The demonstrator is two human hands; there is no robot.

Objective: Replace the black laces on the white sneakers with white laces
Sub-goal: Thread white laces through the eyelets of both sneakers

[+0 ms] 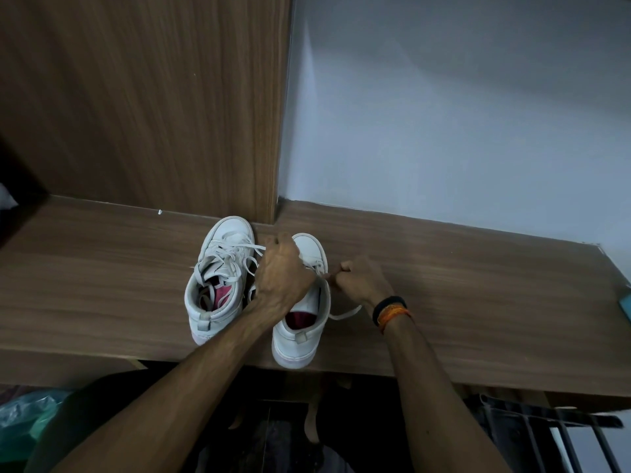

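Two white sneakers stand side by side on a wooden shelf (478, 302), toes pointing away from me. The left sneaker (218, 281) is laced with a white lace, its loose ends lying over the tongue. My left hand (283, 273) lies over the right sneaker (300, 332), fingers curled at its eyelets and hiding most of the lacing. My right hand (362, 281), just right of that shoe, pinches a white lace (345, 314) whose free end trails on the shelf. No black lace is visible.
A vertical wooden panel (153, 97) rises behind the left sneaker, a pale wall (444, 114) behind the right. A teal object (626, 303) sits at the shelf's right edge. Below the shelf are a green plastic bag (24, 421) and a dark metal rack (563, 435).
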